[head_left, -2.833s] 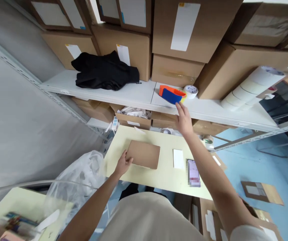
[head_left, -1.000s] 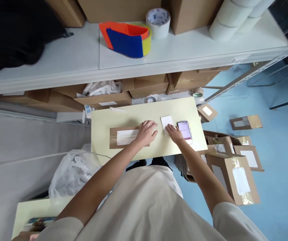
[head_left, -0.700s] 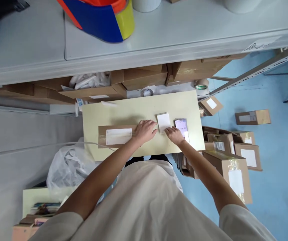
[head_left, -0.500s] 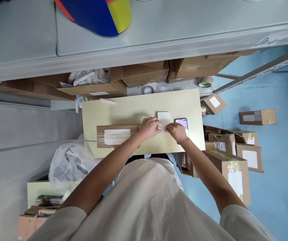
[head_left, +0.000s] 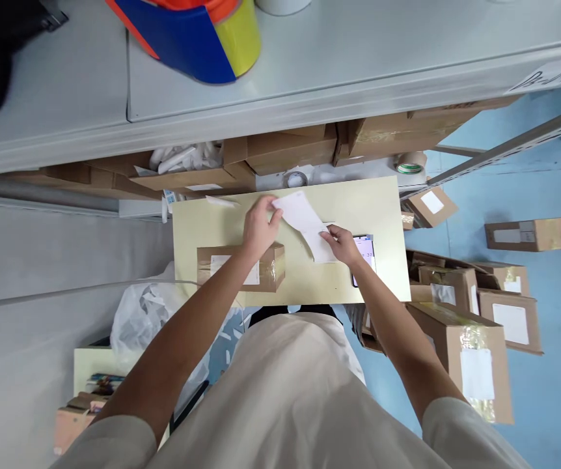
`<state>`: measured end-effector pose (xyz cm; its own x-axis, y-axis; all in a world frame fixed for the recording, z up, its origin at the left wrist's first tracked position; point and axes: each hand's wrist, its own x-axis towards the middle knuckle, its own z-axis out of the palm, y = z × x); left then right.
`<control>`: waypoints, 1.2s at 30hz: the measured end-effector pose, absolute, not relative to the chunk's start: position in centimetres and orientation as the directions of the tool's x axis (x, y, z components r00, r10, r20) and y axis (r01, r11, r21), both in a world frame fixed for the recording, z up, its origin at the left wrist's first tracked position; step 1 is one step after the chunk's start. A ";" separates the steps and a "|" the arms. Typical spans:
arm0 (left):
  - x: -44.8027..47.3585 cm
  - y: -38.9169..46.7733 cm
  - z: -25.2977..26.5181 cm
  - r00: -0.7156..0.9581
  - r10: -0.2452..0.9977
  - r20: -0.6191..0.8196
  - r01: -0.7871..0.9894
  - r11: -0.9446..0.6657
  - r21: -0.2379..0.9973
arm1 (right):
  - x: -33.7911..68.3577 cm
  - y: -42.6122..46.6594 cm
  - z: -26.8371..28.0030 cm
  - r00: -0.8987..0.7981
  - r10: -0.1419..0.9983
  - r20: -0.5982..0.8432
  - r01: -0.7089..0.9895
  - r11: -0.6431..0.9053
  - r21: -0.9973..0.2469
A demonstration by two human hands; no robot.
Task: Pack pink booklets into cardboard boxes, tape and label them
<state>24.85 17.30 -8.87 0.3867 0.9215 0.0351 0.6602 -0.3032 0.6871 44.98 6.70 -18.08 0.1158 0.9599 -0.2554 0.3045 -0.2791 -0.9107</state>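
A white sheet of paper, slightly curved, is stretched at a slant above the pale yellow table. My left hand pinches its upper left end between thumb and fingers. Closed on the sheet's right edge, lower down, is my right hand. A bit of white shows beneath the sheet near the right fingers; what it is I cannot tell. A phone with a lit screen lies just right of that hand. The taped cardboard box with a white label rests on the table, partly behind my left forearm.
Above the table's far edge runs a grey shelf bearing a blue, yellow and orange container. Tape rolls and open cartons sit below it. Labelled boxes stand on the right floor; a plastic bag hangs left.
The paper has been lifted and extends up and left from where it lay. My left hand has moved left and away from me with its end; the right hand stays near the phone.
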 end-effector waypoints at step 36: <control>29.5 19.0 -9.6 0.852 0.439 -0.286 0.524 -0.732 0.435 | 40.8 4.6 -19.0 0.236 0.960 -0.151 0.343 -0.227 -0.911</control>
